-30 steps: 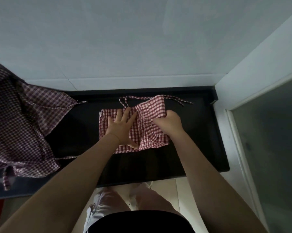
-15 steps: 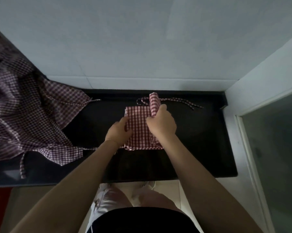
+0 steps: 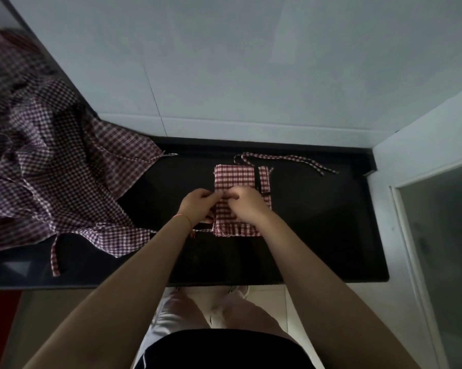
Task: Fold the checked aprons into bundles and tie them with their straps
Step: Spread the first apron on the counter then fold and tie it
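A red-and-white checked apron (image 3: 233,177) lies folded into a narrow rectangle on the black counter (image 3: 331,222). Its straps (image 3: 288,159) trail off to the right along the back edge. My left hand (image 3: 197,206) and my right hand (image 3: 247,205) meet over the middle of the folded apron, fingers curled and pinching its cloth. A thin strip of the apron (image 3: 264,179) shows beside the main fold on the right. The near part of the bundle is partly hidden by my hands.
A pile of unfolded checked aprons (image 3: 46,169) covers the counter's left end, with a strap (image 3: 54,258) hanging toward the front edge. Pale walls close in behind and on the right. A glass panel (image 3: 442,249) stands at the right.
The right part of the apron has been folded over to the left, making the bundle narrower. Both hands have come together at its middle. The view has shifted down and left.
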